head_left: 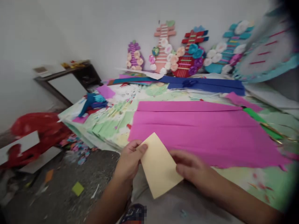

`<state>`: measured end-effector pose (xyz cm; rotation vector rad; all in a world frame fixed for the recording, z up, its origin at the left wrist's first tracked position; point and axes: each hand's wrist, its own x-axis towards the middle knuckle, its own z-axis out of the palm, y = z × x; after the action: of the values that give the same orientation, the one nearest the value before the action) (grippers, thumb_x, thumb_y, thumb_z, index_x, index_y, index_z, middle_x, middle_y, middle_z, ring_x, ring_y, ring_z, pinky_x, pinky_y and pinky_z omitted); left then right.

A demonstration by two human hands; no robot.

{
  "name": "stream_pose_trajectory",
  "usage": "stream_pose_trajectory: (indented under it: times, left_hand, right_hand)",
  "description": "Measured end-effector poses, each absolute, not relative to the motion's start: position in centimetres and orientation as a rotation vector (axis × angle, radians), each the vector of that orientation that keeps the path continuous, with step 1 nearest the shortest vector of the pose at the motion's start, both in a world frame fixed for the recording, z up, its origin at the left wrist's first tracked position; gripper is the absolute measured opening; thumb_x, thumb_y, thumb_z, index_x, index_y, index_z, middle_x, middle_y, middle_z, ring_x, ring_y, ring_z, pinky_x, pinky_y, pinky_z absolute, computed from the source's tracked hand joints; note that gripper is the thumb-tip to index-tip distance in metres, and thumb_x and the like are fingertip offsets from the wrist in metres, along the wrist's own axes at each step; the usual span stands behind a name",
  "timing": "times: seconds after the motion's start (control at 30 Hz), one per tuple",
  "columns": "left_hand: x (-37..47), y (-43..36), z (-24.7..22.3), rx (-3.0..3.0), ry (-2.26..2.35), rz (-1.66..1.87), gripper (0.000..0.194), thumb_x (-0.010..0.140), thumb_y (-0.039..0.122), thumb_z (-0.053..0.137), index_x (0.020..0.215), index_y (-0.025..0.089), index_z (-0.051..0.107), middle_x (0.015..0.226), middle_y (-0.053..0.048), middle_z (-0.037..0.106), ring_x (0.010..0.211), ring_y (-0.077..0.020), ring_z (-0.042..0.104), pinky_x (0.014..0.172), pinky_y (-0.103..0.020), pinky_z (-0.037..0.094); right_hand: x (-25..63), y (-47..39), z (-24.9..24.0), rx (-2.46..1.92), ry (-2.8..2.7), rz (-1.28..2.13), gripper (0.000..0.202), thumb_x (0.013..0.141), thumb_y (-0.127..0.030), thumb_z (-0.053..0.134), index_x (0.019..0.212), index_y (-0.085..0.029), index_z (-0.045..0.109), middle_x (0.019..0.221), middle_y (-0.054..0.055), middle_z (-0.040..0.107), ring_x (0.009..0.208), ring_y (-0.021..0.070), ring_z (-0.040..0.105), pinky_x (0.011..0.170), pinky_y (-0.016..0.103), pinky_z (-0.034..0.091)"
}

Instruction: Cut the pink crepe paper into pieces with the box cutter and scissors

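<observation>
A pale yellow rectangle of paper or thin card [158, 168] is held tilted above the table's front edge. My left hand [130, 158] pinches its upper left edge, thumb on top. Along the lower right edge, my right hand [189, 168] grips it, with the thumb near the corner and the fingers partly hidden behind. Beyond the hands a large sheet of magenta crepe-like material [198, 130] lies spread on the table, its far edge folded over in a strip.
Gold-handled scissors [272, 127] and a green strip [254, 116] lie to the right. Folded blue material [210, 85] is farther back. Guitar-shaped flower decorations [187, 56] lean on the wall. Scraps, a red bag [35, 124] and a yellow-green square [78, 189] are on the floor.
</observation>
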<state>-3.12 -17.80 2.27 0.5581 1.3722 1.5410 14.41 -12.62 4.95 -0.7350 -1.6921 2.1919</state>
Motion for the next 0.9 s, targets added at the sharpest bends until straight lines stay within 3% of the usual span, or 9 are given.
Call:
stream_pose_trajectory:
  times: [0.1,0.17,0.33,0.47,0.53,0.67,0.8,0.9]
  left_hand:
    - [-6.0,-19.1,3.2,0.802,1.554,1.473,0.021,0.060,0.035,0.068,0.063,0.017,0.058,0.051,0.003,0.054,0.043,-0.0084,0.046,0.042,-0.019,0.035]
    - [-7.0,-19.3,3.5,0.944,1.604,1.409,0.018,0.060,0.034,0.067,0.063,0.017,0.060,0.054,0.002,0.055,0.046,-0.0090,0.047,0.042,-0.019,0.036]
    - [-7.2,-17.5,3.4,1.040,1.565,1.361,0.017,0.061,0.033,0.066,0.066,0.019,0.059,0.056,0.003,0.054,0.046,-0.0093,0.048,0.041,-0.019,0.037]
    - [-8.7,-16.3,3.5,1.112,1.748,1.772,0.022,0.065,0.032,0.063,0.085,0.022,0.059,0.066,0.003,0.057,0.056,-0.0105,0.052,0.050,-0.020,0.041]
    - [-10.1,-16.6,2.9,1.166,1.977,1.890,0.017,0.070,0.032,0.059,0.084,0.022,0.060,0.067,0.003,0.057,0.060,-0.0118,0.053,0.056,-0.022,0.042]
    - [-12.1,-18.3,0.0,1.841,2.283,1.439,0.010,0.074,0.026,0.054,0.068,0.021,0.062,0.067,-0.001,0.059,0.068,-0.0164,0.053,0.070,-0.030,0.040]
    - [-11.8,-19.5,-2.3,2.337,2.264,1.163,0.011,0.072,0.021,0.056,0.080,0.018,0.062,0.083,-0.007,0.062,0.082,-0.0204,0.053,0.082,-0.037,0.037]
    - [-11.4,-19.5,-3.0,2.416,2.243,1.031,0.016,0.073,0.023,0.056,0.086,0.016,0.061,0.086,-0.007,0.062,0.087,-0.0229,0.052,0.081,-0.039,0.038]
  right_hand:
    - [11.9,-11.0,5.3,-0.821,-1.789,2.243,0.024,0.072,-0.036,0.054,0.085,-0.016,0.058,0.060,-0.001,0.056,0.050,0.0072,0.048,0.045,0.019,0.035]
    - [10.7,-10.5,5.3,-0.851,-1.904,2.273,0.017,0.071,-0.032,0.055,0.075,-0.016,0.058,0.053,-0.003,0.051,0.045,0.0058,0.045,0.042,0.018,0.033]
    - [8.9,-10.4,5.1,-0.775,-2.013,2.237,0.019,0.071,-0.027,0.054,0.086,-0.018,0.061,0.081,0.002,0.063,0.073,0.0137,0.057,0.064,0.027,0.045]
    - [7.1,-8.0,5.0,-0.996,-1.911,2.060,0.024,0.073,-0.030,0.050,0.090,-0.014,0.059,0.085,0.007,0.064,0.070,0.0158,0.058,0.059,0.029,0.047]
    - [5.8,-6.2,4.9,-1.050,-1.853,1.877,0.026,0.075,-0.029,0.048,0.094,-0.013,0.056,0.089,0.009,0.063,0.069,0.0152,0.058,0.056,0.028,0.048]
    - [3.5,-3.5,3.7,-1.053,-1.978,1.567,0.024,0.074,-0.032,0.048,0.086,-0.012,0.056,0.078,0.007,0.062,0.058,0.0123,0.055,0.046,0.022,0.042]
    - [2.4,-3.0,1.3,-0.980,-2.062,1.519,0.023,0.072,-0.030,0.049,0.084,-0.013,0.057,0.080,0.005,0.063,0.066,0.0148,0.057,0.054,0.024,0.045]
    - [2.4,-2.9,0.0,-0.990,-2.035,1.496,0.023,0.071,-0.030,0.050,0.085,-0.014,0.058,0.083,0.006,0.064,0.070,0.0170,0.059,0.057,0.027,0.046]
